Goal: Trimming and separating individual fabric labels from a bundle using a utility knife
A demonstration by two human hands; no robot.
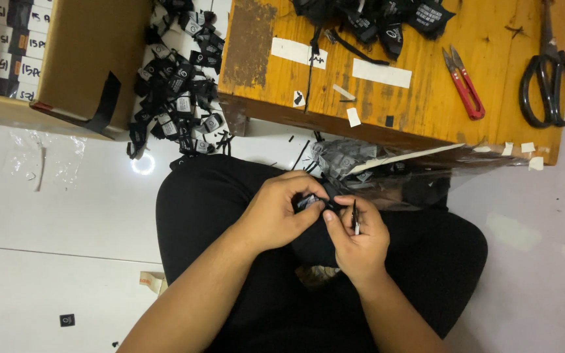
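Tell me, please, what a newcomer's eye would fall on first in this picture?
First, the two hands in the middle: the left hand and the right hand pinch a small black label above the lap. Next, the wooden table at the top, carrying red snips and black scissors.

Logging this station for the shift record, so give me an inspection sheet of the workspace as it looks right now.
Surface: low wooden table, worn, with white tape strips.
Job's things: small black label pinched between left hand and right hand; thin tool in the right.
Clutter: red snips, black scissors, label pile on table, label heap on floor.
Grippers: both hands closed on the label.
Cables: nothing seen.
Surroundings: cardboard box, white tiled floor, clear plastic bag.
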